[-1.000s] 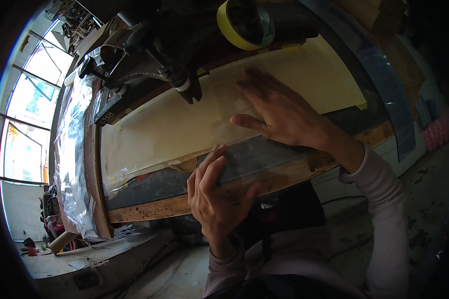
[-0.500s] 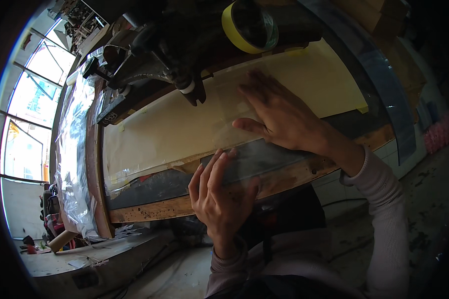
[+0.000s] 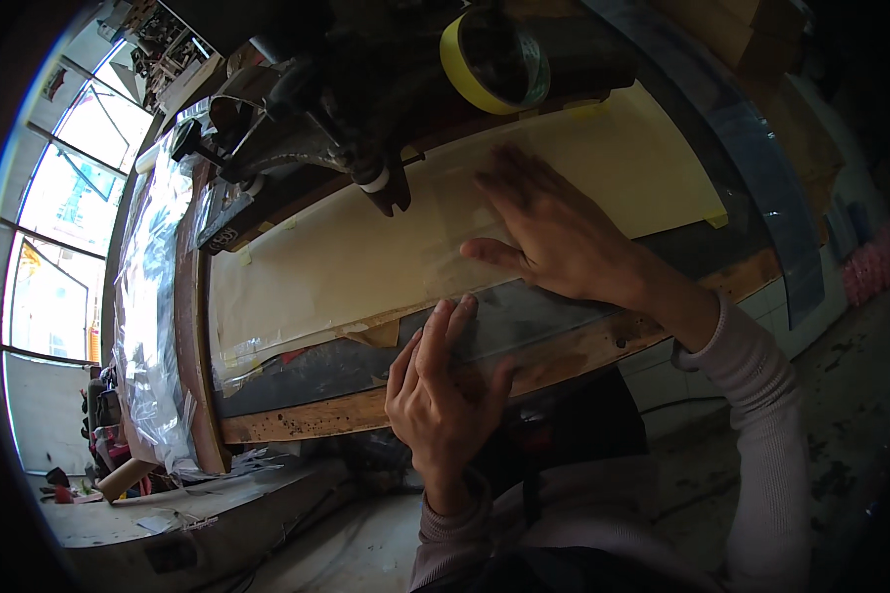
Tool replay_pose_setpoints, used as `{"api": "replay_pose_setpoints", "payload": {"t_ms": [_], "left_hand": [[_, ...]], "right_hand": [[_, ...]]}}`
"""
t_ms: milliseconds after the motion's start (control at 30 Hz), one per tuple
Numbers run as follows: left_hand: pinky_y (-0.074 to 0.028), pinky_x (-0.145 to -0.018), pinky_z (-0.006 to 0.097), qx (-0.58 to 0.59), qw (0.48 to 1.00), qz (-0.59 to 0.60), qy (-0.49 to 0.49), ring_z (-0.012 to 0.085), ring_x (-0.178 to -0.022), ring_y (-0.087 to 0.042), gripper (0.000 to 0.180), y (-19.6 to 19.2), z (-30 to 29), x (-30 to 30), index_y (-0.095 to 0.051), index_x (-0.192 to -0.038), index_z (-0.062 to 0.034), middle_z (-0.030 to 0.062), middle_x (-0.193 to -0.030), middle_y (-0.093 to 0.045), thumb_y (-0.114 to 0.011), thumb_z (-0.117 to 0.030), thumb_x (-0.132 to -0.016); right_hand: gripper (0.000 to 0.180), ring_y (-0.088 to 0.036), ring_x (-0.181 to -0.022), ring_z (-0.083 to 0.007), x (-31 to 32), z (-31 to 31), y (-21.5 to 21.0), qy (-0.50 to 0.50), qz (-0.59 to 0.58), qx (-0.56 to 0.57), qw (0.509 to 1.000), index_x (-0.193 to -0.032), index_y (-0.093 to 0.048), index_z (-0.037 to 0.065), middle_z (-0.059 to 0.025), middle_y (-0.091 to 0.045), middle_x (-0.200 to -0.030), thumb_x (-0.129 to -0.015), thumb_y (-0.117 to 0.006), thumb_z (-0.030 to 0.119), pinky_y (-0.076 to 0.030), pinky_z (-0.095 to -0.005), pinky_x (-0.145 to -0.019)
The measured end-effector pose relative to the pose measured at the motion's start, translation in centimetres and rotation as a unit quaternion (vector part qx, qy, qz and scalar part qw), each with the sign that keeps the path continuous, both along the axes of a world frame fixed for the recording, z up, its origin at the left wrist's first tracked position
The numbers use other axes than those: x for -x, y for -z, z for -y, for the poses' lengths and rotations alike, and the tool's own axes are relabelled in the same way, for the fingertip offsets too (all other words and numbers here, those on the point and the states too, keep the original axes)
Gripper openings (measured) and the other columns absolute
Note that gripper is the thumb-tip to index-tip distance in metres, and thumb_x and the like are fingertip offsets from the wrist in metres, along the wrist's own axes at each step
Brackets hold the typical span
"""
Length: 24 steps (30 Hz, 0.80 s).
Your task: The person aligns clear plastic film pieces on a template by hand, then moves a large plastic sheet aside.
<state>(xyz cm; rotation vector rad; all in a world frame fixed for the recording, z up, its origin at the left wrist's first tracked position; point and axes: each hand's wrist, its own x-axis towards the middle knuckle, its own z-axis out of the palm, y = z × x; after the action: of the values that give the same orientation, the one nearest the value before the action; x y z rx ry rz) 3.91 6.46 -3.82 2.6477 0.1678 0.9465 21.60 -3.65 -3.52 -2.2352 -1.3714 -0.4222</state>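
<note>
My right hand (image 3: 554, 232) lies flat, fingers spread, pressing on a clear plastic sheet (image 3: 524, 316) that covers a long cream paper sheet (image 3: 366, 257) on a wooden workbench (image 3: 297, 420). My left hand (image 3: 440, 390) rests flat at the bench's near edge, its fingertips on the lower edge of the clear sheet over a dark strip. Neither hand grips anything. Small pieces of yellow tape (image 3: 717, 220) hold the paper's corners.
A roll of yellow tape (image 3: 489, 59) sits at the back of the bench beside a dark metal machine (image 3: 316, 119). Crumpled clear plastic film (image 3: 153, 296) hangs over the left end. Windows (image 3: 54, 227) are at the far left, debris on the floor below.
My left hand has slid a little to the right along the near edge and flattened. My right hand has kept pressing in nearly the same place.
</note>
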Motion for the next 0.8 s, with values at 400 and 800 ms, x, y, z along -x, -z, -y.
{"api": "replay_pose_setpoints", "payload": {"t_ms": [400,800], "left_hand": [[-0.048,-0.091,0.037,-0.006,1.0,-0.008,0.01,0.0234,-0.104,-0.064,0.068,-0.14,-0.02,0.04,-0.043,-0.127,-0.0021,0.0027,-0.118,-0.065,-0.075,-0.027,-0.073],[-0.047,-0.093,0.037,0.022,0.999,-0.035,0.003,0.0246,-0.107,-0.063,0.067,-0.62,0.15,0.22,-0.042,-0.129,-0.003,0.0033,-0.119,-0.064,-0.073,-0.026,-0.075]], "right_hand": [[0.07,-0.048,-0.117,-0.047,0.03,0.03,-0.09,0.006,0.004,-0.011,1.0,-0.111,-0.051,-0.014,-0.0363,-0.051,-0.116,-0.088,-0.055,0.052,-0.038,-0.048,-0.103],[0.068,-0.049,-0.116,-0.0456,-0.19,0.01,-0.37,-0.002,0.002,0.001,1.0,-0.11,-0.052,-0.013,-0.0352,-0.052,-0.114,-0.088,-0.056,0.051,-0.038,-0.0477,-0.101]]}}
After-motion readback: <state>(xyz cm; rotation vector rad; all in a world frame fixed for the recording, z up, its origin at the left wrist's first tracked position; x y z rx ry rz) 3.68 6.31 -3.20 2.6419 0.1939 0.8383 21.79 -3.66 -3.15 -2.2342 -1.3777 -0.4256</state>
